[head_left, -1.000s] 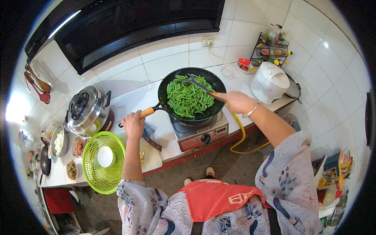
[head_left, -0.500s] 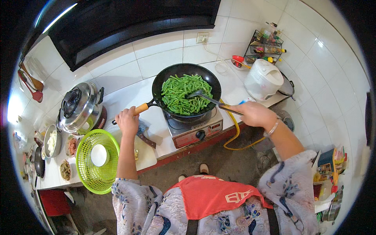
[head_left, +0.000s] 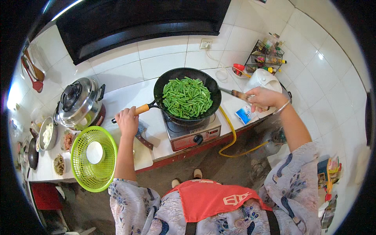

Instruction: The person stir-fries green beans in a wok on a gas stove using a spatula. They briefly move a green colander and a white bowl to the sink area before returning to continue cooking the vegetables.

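Cut green beans (head_left: 187,98) lie heaped in a black wok (head_left: 158,84) on a gas stove (head_left: 184,141). My left hand (head_left: 127,122) is closed around the wok's wooden handle (head_left: 141,109) at its left. On the other side, my right hand (head_left: 264,98) grips a spatula by its wooden handle (head_left: 239,94). The spatula's metal shaft reaches the wok's right rim; its blade does not show clearly. A cleaver (head_left: 145,141) lies on the counter just below my left hand, beside a pale cutting board (head_left: 141,158).
A green colander (head_left: 82,172) holding a white bowl (head_left: 95,152) sits left of my left forearm. Behind it stands a lidded steel pot (head_left: 80,103). A white rice cooker (head_left: 263,80), a blue-and-white packet (head_left: 244,114) and a yellow gas hose (head_left: 234,137) are at the right.
The spatula has come out of the beans to the wok's right rim as my right hand moved up and right. My left hand keeps its hold. The view has shifted slightly.
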